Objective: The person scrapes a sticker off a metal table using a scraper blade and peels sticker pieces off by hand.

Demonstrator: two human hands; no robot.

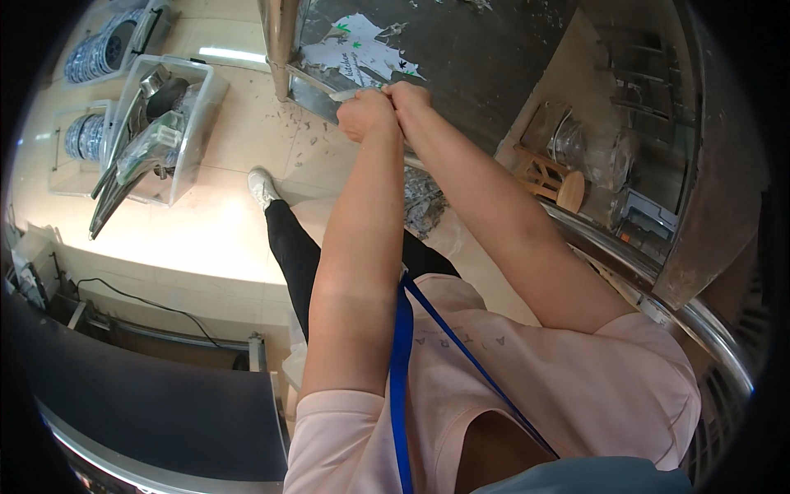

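Both my arms reach forward to the near edge of a dark, flat metal panel (485, 74). My left hand (366, 115) is closed, and a thin pale piece (341, 95) sticks out beside its fingers; its kind is unclear. My right hand (409, 99) is pressed against the left one, its fingers curled, and what it grips is hidden. Just beyond the hands, a torn white sticker (366, 53) with green marks and the word "kitchen" clings to the panel. Shreds and grey smears lie around it.
Left on the tiled floor stand a clear bin (193, 156) of metal utensils and crates of blue-patterned bowls (86, 136). Scraps (424, 202) lie under my arms. A metal rail (699, 321) and a shelf with a wooden rack (543, 174) are at right; a dark-topped unit (164, 395) is lower left.
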